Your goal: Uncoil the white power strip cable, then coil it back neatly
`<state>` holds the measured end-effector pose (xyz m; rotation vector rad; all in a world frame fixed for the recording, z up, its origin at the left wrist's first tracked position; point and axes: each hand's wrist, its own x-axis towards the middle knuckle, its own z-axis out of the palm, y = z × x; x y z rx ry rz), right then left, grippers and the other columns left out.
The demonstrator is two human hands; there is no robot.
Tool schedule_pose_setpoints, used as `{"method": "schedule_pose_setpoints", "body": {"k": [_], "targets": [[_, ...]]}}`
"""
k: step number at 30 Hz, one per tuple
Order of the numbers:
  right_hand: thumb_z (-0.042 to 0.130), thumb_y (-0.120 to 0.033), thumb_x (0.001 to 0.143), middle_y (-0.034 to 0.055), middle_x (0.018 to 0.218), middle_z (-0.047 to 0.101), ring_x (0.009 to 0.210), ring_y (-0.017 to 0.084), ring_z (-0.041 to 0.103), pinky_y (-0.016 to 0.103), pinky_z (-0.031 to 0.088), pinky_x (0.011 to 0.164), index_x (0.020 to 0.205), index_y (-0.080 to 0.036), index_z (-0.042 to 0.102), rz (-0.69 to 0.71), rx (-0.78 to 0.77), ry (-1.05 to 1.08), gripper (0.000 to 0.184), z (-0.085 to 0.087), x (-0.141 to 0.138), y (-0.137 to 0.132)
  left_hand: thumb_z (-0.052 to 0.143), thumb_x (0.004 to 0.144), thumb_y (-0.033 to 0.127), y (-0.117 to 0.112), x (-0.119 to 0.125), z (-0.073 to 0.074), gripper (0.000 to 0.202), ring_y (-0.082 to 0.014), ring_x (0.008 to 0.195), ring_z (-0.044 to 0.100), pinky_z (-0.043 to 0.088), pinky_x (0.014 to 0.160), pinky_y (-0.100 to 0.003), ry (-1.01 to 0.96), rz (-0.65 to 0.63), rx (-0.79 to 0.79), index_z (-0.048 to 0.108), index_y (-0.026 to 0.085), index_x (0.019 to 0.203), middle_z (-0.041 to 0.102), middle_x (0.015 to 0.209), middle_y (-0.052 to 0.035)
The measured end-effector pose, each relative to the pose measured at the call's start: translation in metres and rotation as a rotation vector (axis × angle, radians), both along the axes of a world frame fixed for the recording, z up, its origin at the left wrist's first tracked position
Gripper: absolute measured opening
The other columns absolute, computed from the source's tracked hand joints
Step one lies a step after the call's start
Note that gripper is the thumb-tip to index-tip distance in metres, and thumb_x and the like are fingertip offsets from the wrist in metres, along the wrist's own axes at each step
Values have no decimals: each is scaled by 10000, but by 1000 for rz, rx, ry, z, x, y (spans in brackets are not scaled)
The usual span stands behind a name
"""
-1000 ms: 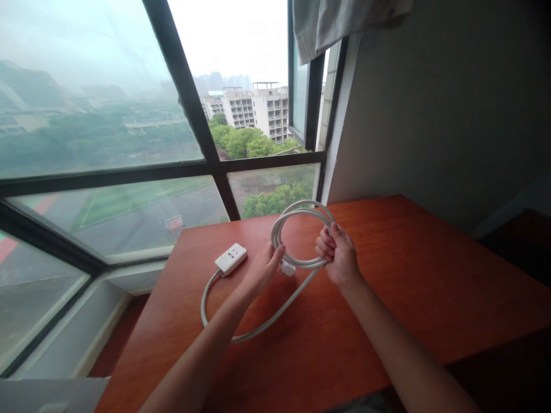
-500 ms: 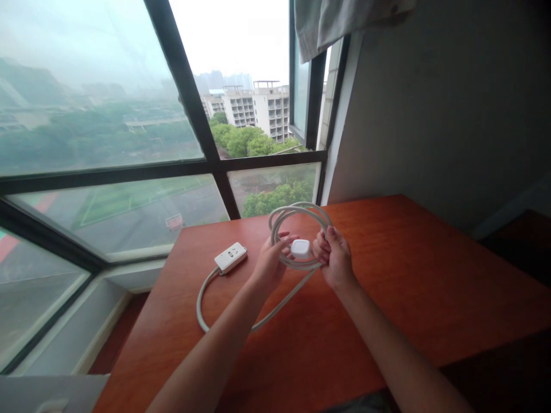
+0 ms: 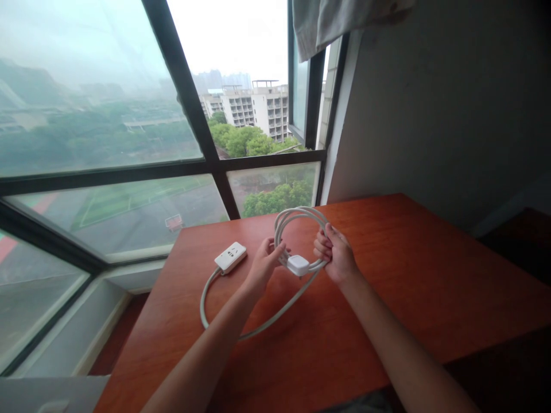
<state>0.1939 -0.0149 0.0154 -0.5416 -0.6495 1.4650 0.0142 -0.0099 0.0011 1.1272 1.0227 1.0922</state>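
A white extension cord is wound into several loops, and this coiled cable (image 3: 300,210) is held up above the wooden table. My right hand (image 3: 339,256) is closed around the right side of the coil. On the opposite side, my left hand (image 3: 262,265) pinches the loops, thumb in front and fingers partly hidden behind. The white plug (image 3: 298,265) hangs at the bottom of the coil, between both hands. From there a loose length of cable curves down and left, passing behind my left forearm, to the white socket box (image 3: 231,257), which lies on the table.
The reddish-brown table (image 3: 413,275) reaches to a large dark-framed window (image 3: 219,166) at the back and left. A grey wall (image 3: 422,115) rises on the right. A piece of light cloth (image 3: 331,23) hangs at the top.
The coil has tipped and become narrower, its top slightly lower. The plug has dropped to the lower edge of the loops. My left hand has shifted slightly left and down; the socket box stays put.
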Motion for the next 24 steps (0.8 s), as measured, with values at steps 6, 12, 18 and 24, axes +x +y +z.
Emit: {"method": "schedule_pose_setpoints", "body": {"k": [6, 12, 18, 24], "targets": [[675, -425, 811, -99, 541, 250, 406, 32, 142, 150, 153, 331, 724, -180, 487, 125, -11, -78, 321, 8, 2, 1, 668, 803, 385, 21, -12, 39, 585, -243, 1116, 555, 459, 940, -392, 360, -11, 491, 429, 199, 1303, 540, 1238, -142], [637, -441, 836, -99, 532, 259, 400, 32, 144, 157, 128, 334, 725, -182, 472, 329, 31, -231, 326, 24, 10, 4, 724, 747, 358, 46, -7, 76, 636, -215, 928, 611, 489, 821, -343, 820, -270, 872, 482, 237, 1322, 574, 1177, -109], [642, -458, 827, -100, 535, 267, 408, 33, 163, 158, 122, 340, 738, -182, 475, 383, 23, -326, 335, 31, 18, 6, 587, 845, 426, 51, 5, 74, 318, -90, 505, 458, 362, 497, -214, 682, -336, 639, 622, 156, 1010, 537, 634, 32], [664, -477, 799, -82, 531, 359, 409, 37, 259, 162, 180, 357, 805, -164, 563, 289, 24, -407, 329, 28, 17, 10, 625, 803, 434, 43, 8, 71, 302, -81, 468, 399, 282, 436, -196, 549, -268, 450, 551, 163, 691, 456, 525, 43]]}}
